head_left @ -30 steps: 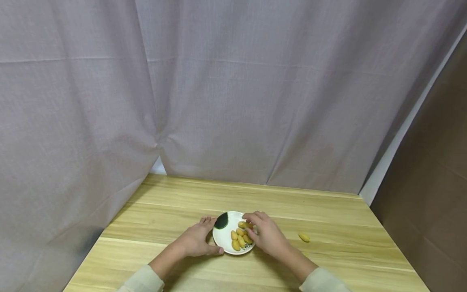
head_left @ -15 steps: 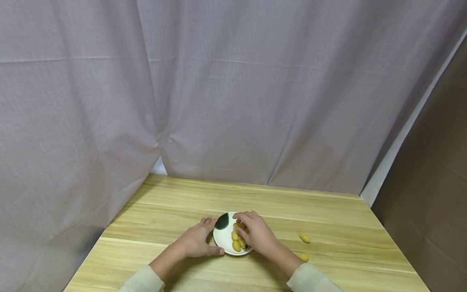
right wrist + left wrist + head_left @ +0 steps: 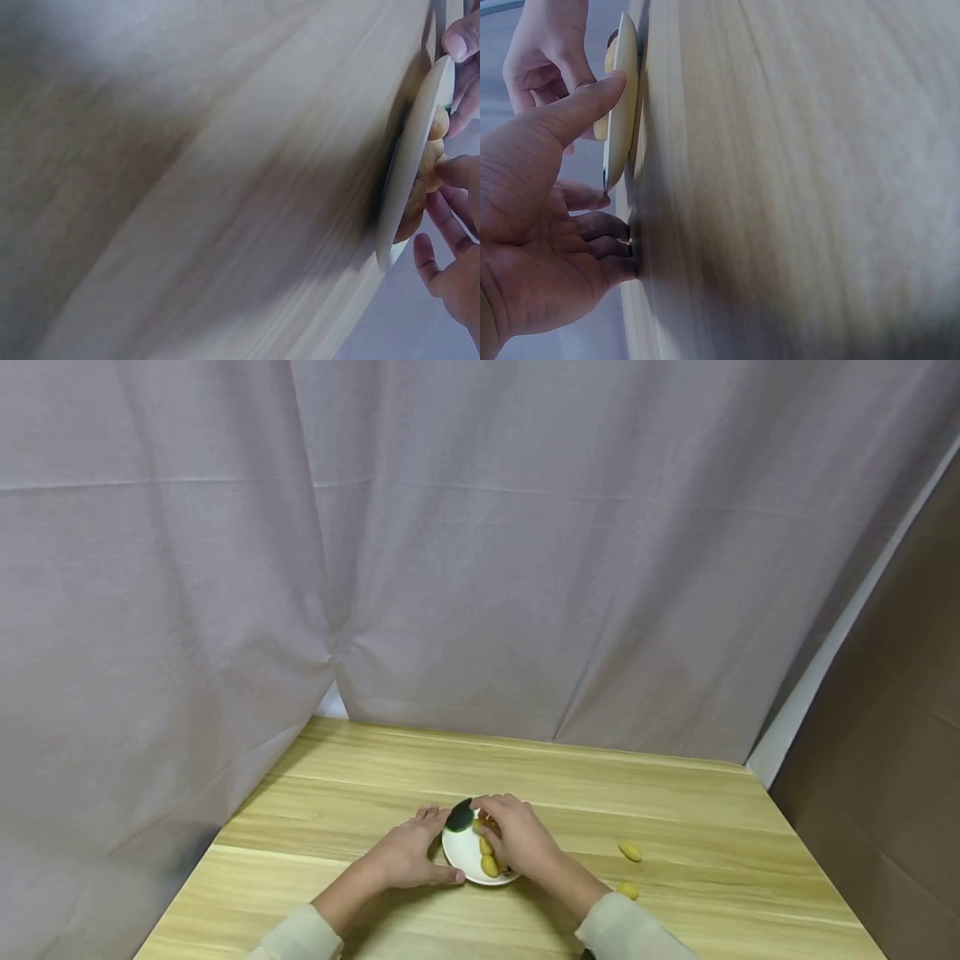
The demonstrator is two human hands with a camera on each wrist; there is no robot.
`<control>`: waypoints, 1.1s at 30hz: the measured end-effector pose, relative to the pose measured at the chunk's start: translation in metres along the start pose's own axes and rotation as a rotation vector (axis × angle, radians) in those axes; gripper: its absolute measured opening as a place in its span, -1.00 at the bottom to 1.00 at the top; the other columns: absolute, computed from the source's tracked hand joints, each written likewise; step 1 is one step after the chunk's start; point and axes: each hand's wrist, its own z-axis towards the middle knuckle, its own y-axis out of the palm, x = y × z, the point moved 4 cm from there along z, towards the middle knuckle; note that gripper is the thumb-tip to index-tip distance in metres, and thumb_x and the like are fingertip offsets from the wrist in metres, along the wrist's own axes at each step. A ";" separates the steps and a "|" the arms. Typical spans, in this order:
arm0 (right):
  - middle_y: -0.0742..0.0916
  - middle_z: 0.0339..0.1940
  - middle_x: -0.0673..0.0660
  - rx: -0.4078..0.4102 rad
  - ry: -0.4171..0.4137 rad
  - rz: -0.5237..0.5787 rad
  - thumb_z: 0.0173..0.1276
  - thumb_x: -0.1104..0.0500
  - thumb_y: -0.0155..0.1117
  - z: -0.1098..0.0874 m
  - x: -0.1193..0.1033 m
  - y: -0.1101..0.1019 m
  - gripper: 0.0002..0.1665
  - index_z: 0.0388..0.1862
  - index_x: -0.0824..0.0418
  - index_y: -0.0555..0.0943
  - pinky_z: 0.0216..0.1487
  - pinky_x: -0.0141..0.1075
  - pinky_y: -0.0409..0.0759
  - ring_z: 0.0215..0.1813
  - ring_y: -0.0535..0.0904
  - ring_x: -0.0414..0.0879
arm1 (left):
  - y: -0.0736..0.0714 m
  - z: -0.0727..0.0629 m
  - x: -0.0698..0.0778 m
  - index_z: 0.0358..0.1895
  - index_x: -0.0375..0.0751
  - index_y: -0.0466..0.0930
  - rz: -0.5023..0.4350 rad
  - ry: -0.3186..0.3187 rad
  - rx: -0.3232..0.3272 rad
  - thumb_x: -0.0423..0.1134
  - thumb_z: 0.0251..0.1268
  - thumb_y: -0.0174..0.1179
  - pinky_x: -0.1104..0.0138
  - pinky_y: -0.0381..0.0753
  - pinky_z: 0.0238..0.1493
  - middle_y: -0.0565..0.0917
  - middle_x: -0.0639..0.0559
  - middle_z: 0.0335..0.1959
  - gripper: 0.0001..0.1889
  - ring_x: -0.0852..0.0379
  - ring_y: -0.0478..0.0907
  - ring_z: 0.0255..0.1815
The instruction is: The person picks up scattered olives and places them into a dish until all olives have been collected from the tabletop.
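Observation:
A small white plate (image 3: 459,857) with a dark green patch near its far left rim lies on the table. Several small yellow oval pieces (image 3: 489,865), like little fruits, sit on its right part, partly hidden by my right hand. My left hand (image 3: 405,853) holds the plate's left side, thumb on the near rim and index fingertip at the far edge. Over the pieces is my right hand (image 3: 521,841). The right wrist view shows its thumb against a yellow-brown piece (image 3: 431,166), with bent fingers close by, pinching it low over the plate.
Two loose yellow pieces lie right of the plate, a farther one (image 3: 630,852) and a nearer one (image 3: 627,890) by the right sleeve. The wood-grain table (image 3: 360,793) ends at a grey curtain (image 3: 487,568) behind. A brown panel (image 3: 885,693) stands at the right.
My right hand has moved left over the plate, covering more of the pieces. Its forearm has uncovered the nearer loose piece. The left hand keeps its hold on the plate.

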 end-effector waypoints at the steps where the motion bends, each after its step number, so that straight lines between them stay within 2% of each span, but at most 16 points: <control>1: 0.87 -0.06 0.13 -0.016 0.021 -0.002 0.43 0.34 0.53 0.001 0.000 0.001 -0.56 0.25 0.19 0.70 0.10 0.17 0.76 -0.02 0.76 0.01 | 0.000 0.000 0.000 0.79 -0.19 0.17 0.000 0.002 0.001 0.28 0.27 0.57 -0.42 0.19 0.73 0.19 -0.52 0.74 0.18 -0.50 0.08 0.81; 5: 0.87 -0.13 0.09 -0.057 0.065 -0.013 0.43 0.36 0.53 0.004 0.002 0.002 -0.55 0.26 0.15 0.71 0.10 0.16 0.75 -0.07 0.75 -0.03 | 0.001 0.000 -0.001 0.79 -0.19 0.17 0.000 0.000 0.006 0.28 0.26 0.58 -0.40 0.21 0.73 0.20 -0.52 0.74 0.18 -0.49 0.09 0.81; 11: 0.86 -0.18 0.06 -0.066 0.077 -0.030 0.41 0.34 0.55 0.003 0.003 0.002 -0.54 0.25 0.13 0.71 0.03 0.09 0.68 -0.15 0.74 -0.06 | 0.002 0.000 -0.001 0.78 -0.18 0.18 -0.008 0.002 0.007 0.28 0.26 0.58 -0.41 0.21 0.73 0.20 -0.51 0.74 0.17 -0.49 0.09 0.81; 18: 0.89 -0.04 0.06 -0.043 0.074 -0.055 0.46 0.29 0.54 0.001 0.003 0.001 -0.56 0.28 0.13 0.72 0.02 0.00 0.64 -0.07 0.73 -0.07 | 0.000 -0.001 -0.001 0.79 -0.15 0.19 -0.013 -0.001 0.009 0.28 0.26 0.58 -0.42 0.21 0.72 0.19 -0.53 0.74 0.16 -0.50 0.09 0.81; 25: 0.86 0.16 0.02 0.015 0.092 -0.080 0.42 0.22 0.60 -0.017 0.006 -0.016 -0.52 0.29 0.08 0.72 0.10 -0.04 0.64 0.08 0.71 -0.08 | -0.004 -0.002 0.004 0.78 -0.22 0.19 -0.005 0.000 0.011 0.25 0.23 0.60 -0.41 0.19 0.73 0.20 -0.53 0.74 0.18 -0.51 0.10 0.80; 33: 0.85 0.17 0.04 0.104 0.142 -0.116 0.37 0.21 0.64 -0.051 0.025 -0.050 -0.48 0.29 0.11 0.73 0.14 0.05 0.70 0.18 0.74 0.02 | -0.004 -0.003 0.005 0.75 -0.32 0.21 -0.003 0.006 0.007 0.23 0.22 0.61 -0.40 0.16 0.75 0.19 -0.53 0.74 0.19 -0.52 0.09 0.80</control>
